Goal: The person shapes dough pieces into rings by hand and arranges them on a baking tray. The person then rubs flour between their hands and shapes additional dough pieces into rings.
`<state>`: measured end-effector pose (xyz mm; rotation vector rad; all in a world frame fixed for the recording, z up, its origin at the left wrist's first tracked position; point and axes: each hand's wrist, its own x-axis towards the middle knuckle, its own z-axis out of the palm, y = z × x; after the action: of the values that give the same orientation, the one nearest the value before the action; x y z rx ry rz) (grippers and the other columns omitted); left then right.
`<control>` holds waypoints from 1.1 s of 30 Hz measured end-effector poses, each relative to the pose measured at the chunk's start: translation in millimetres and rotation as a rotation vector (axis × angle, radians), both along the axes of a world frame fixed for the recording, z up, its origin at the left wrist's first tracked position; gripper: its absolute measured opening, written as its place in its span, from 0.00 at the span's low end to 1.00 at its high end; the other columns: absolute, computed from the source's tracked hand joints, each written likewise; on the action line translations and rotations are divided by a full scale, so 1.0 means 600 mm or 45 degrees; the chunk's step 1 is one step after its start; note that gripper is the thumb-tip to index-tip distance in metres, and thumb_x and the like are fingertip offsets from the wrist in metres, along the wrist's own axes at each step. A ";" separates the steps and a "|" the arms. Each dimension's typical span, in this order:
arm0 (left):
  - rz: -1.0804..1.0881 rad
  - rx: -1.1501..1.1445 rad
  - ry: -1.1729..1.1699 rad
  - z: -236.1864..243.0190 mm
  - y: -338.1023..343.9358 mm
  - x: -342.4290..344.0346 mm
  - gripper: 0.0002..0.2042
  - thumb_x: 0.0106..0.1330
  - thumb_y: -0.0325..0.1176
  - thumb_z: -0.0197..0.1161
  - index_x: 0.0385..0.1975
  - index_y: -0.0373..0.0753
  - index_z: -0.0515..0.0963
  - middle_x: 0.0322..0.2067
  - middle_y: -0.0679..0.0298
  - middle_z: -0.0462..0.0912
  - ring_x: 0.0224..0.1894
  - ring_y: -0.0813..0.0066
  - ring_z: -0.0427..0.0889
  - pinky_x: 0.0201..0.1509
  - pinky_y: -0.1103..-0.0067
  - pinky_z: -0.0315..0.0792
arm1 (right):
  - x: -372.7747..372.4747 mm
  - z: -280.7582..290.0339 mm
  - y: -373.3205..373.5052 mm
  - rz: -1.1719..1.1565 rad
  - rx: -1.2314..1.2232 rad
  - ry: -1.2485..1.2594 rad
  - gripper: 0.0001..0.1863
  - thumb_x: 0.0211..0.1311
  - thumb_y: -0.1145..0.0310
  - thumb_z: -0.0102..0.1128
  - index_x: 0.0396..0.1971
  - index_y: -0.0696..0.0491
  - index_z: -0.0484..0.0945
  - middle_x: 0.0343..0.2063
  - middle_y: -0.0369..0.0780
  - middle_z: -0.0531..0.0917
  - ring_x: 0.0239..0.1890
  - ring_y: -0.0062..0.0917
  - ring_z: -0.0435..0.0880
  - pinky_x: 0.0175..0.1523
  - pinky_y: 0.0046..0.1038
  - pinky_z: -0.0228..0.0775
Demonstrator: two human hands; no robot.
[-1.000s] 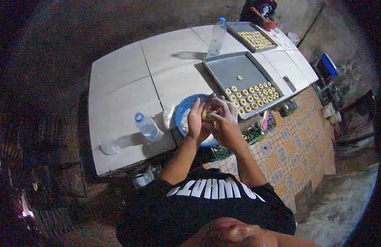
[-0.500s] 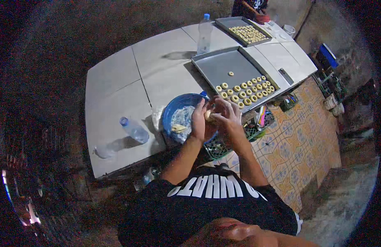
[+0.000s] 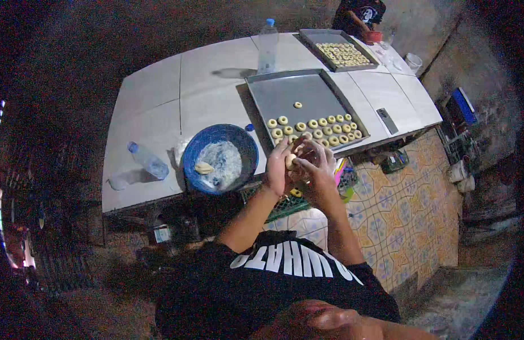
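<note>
Hands [image 3: 317, 171] — shifted right of blue basin [image 3: 249, 161]; dough [image 3: 290, 161] still held

I see basin [image 3: 249, 150] left of near tray [image 3: 307, 102] on the table [image 3: 140, 116], dough lump [image 3: 204, 168] inside. Far tray [image 3: 323, 37] sits behind near tray, bottle [image 3: 267, 52] at far tray's left.

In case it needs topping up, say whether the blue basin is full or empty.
Neither: the blue basin holds white powder and a dough lump, both lying low inside it.
</note>
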<state>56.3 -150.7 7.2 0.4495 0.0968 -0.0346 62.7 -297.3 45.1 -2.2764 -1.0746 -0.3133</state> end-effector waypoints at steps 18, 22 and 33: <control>-0.103 -0.277 -0.149 -0.013 -0.167 0.027 0.27 0.76 0.53 0.46 0.57 0.35 0.74 0.53 0.52 0.82 0.51 0.60 0.84 0.60 0.68 0.77 | 0.056 -0.027 -0.152 0.052 0.095 -0.101 0.18 0.47 0.64 0.71 0.42 0.44 0.84 0.64 0.42 0.69 0.66 0.47 0.65 0.67 0.49 0.58; -0.107 -0.379 -0.141 -0.017 -0.156 0.031 0.25 0.76 0.52 0.45 0.54 0.35 0.75 0.50 0.52 0.83 0.49 0.60 0.84 0.58 0.65 0.78 | 0.055 -0.003 -0.154 0.129 0.117 0.057 0.17 0.47 0.65 0.70 0.42 0.43 0.84 0.66 0.42 0.68 0.67 0.47 0.63 0.69 0.49 0.56; 0.006 -0.117 -0.016 0.008 -0.122 0.041 0.26 0.75 0.54 0.46 0.53 0.37 0.76 0.49 0.53 0.84 0.48 0.58 0.85 0.56 0.65 0.79 | 0.066 0.000 -0.112 0.065 -0.006 0.016 0.19 0.53 0.67 0.66 0.47 0.38 0.84 0.67 0.44 0.64 0.68 0.50 0.61 0.70 0.50 0.55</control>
<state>81.0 -223.8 11.7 0.3580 0.0831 -0.0316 102.4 -364.6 45.3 -2.2486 -1.1259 -0.2755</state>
